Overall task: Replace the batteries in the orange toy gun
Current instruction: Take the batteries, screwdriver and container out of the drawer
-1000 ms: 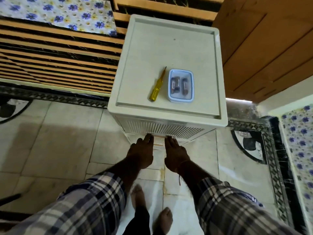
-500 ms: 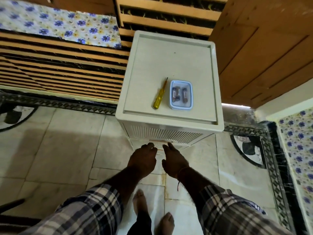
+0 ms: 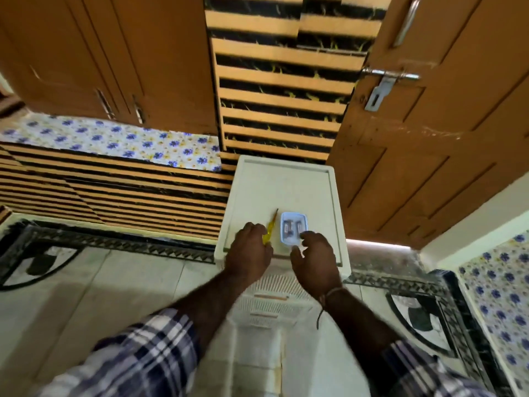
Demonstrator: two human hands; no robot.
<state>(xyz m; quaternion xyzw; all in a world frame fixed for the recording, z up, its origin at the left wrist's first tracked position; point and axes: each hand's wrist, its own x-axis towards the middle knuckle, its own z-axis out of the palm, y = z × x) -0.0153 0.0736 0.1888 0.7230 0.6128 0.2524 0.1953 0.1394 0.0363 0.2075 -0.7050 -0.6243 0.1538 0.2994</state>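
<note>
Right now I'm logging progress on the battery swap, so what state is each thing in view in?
Screwdriver: lying on the white stand, its handle at the left hand's fingers.
Small box: on the stand, batteries inside; lid unclear.
Left hand: curled at the screwdriver handle, grip unclear.
Right hand: fingers loosely curled near the box, holding nothing.
White stand: upright on the floor.
Door: latch unfastened.

Wooden door (image 3: 429, 144) – floral cloth (image 3: 120, 141), maybe.

Far half of the cabinet top (image 3: 282, 186) lies bare; near the front edge, screwdriver (image 3: 270, 228) and box (image 3: 293, 227) sit close together, hands crowding both.
</note>
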